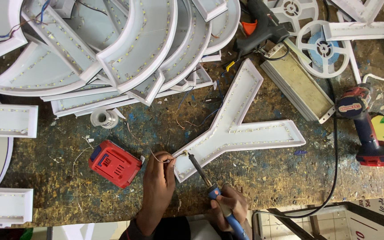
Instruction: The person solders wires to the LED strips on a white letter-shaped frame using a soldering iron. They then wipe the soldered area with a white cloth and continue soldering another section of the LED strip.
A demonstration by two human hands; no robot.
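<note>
My right hand (231, 205) grips the soldering iron (203, 177) — its tip slants up-left to the Y-shaped letter's (236, 129) lower end, where my left hand (158, 178) pinches a thin wire (158, 158).

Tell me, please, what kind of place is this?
Probably a sign-making workshop. White channel letters lined with LED strips lie on a stained workbench, the right hand holds a soldering iron, and a cordless drill lies nearby.

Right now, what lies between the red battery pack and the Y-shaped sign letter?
In the head view, only the left hand, pinching a thin wire, lies between the red battery pack and the Y-shaped sign letter.
</note>
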